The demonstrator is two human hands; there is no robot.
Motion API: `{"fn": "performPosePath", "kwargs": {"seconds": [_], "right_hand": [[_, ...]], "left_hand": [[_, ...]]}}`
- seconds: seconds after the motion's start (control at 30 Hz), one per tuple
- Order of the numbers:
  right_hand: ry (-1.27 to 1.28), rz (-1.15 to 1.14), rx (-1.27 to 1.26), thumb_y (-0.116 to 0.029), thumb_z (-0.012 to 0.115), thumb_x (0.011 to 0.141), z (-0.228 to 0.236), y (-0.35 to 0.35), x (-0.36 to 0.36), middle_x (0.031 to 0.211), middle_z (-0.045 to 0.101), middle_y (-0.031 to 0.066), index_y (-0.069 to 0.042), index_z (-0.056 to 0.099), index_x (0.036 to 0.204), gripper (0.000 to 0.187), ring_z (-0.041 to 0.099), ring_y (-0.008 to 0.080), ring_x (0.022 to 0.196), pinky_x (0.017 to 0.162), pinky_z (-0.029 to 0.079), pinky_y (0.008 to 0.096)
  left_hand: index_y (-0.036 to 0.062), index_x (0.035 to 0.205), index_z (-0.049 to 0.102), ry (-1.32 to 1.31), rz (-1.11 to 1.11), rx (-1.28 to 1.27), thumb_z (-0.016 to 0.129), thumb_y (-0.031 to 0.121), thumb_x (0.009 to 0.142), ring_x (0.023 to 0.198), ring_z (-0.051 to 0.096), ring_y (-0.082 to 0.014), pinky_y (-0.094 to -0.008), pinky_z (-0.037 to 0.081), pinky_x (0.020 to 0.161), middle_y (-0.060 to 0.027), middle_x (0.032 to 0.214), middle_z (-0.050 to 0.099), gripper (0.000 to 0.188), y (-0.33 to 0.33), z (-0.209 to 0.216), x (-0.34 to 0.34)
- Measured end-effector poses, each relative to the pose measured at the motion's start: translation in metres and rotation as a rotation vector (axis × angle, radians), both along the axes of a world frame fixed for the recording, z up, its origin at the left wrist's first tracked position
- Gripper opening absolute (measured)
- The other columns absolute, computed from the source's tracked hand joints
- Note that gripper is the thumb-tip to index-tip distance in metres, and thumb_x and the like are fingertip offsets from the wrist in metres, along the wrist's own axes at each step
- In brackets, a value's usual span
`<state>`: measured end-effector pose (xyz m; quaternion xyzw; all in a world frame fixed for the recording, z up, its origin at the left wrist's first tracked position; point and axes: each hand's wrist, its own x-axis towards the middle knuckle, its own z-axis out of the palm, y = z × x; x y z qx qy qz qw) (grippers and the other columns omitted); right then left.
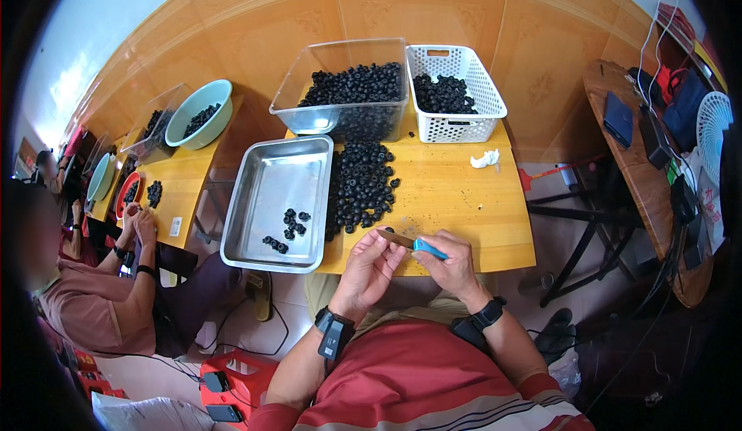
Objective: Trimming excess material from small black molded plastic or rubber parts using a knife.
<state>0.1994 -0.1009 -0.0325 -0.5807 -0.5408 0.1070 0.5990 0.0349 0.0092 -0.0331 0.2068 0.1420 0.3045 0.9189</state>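
My right hand [450, 265] is wrapped round the blue handle of a knife [430, 249], whose brownish blade points left. My left hand [369, 267] is pinched close to the blade's tip, with a small black ring-shaped part [389, 231] at its fingertips, partly hidden by the blade. Both hands are over the near edge of the wooden table [464, 207]. Beyond my left hand lies a pile of the same black parts [362, 184]. A steel tray [270, 176] on the left holds several more of them.
A clear plastic bin [340, 120] and a white perforated basket [464, 127], both with black parts, stand at the back. Crumpled white tissue [485, 159] lies at the right. On the left a person [108, 300] works at another table, near a green basin [199, 114]. A dark-legged side table [641, 168] stands right.
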Motion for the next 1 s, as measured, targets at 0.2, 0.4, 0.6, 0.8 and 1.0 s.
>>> {"fn": "performPosePath", "kwargs": {"seconds": [0.2, 0.4, 0.6, 0.8, 1.0], "right_hand": [[-0.012, -0.021, -0.02, -0.019, 0.083, 0.088, -0.002, 0.002, 0.001, 0.077, 0.066, 0.0136, 0.002, 0.075, 0.102, 0.026, 0.065, 0.0245, 0.065, 0.059, 0.049, 0.0339], [0.202, -0.098, -0.107, -0.02, 0.08, 0.092, 0.002, 0.007, 0.008, 0.077, 0.066, 0.0119, 0.004, 0.074, 0.102, 0.027, 0.062, 0.019, 0.065, 0.061, 0.047, 0.0317], [0.11, -0.048, -0.111, -0.023, 0.079, 0.093, -0.001, 0.004, 0.007, 0.076, 0.065, 0.0115, 0.005, 0.074, 0.104, 0.03, 0.06, 0.0172, 0.066, 0.061, 0.046, 0.0307], [0.031, 0.053, -0.09, -0.024, 0.081, 0.091, 0.009, -0.001, 0.002, 0.078, 0.067, 0.0131, 0.004, 0.074, 0.104, 0.032, 0.063, 0.02, 0.066, 0.061, 0.048, 0.0312], [0.031, 0.029, -0.066, -0.025, 0.082, 0.09, 0.003, 0.001, 0.0, 0.079, 0.068, 0.0132, 0.004, 0.075, 0.104, 0.033, 0.064, 0.0203, 0.067, 0.062, 0.049, 0.0311]], "left_hand": [[0.0067, 0.117, 0.065, 0.015, 0.027, -0.02, 0.062, 0.006, 0.103, 0.093, 0.069, -0.0142, -0.0356, 0.061, 0.095, -0.0025, 0.101, 0.07, 0.014, 0.003, -0.003, 0.0], [0.0067, 0.118, 0.065, 0.021, 0.008, 0.011, 0.064, 0.007, 0.102, 0.095, 0.068, -0.0139, -0.0336, 0.061, 0.095, -0.0034, 0.104, 0.07, 0.017, 0.0, 0.011, -0.004], [0.0065, 0.121, 0.064, -0.008, 0.014, 0.004, 0.066, 0.008, 0.101, 0.095, 0.068, -0.014, -0.0324, 0.061, 0.096, -0.0048, 0.104, 0.069, 0.02, 0.002, 0.012, -0.008], [0.006, 0.119, 0.065, -0.006, -0.014, -0.019, 0.063, 0.009, 0.103, 0.093, 0.068, -0.0135, -0.0348, 0.061, 0.095, -0.0042, 0.104, 0.071, 0.016, 0.0, 0.008, -0.007], [0.0049, 0.122, 0.063, 0.006, -0.03, -0.018, 0.063, 0.011, 0.104, 0.093, 0.069, -0.0134, -0.0332, 0.061, 0.095, -0.0032, 0.105, 0.07, 0.019, -0.002, 0.004, -0.009]]}}
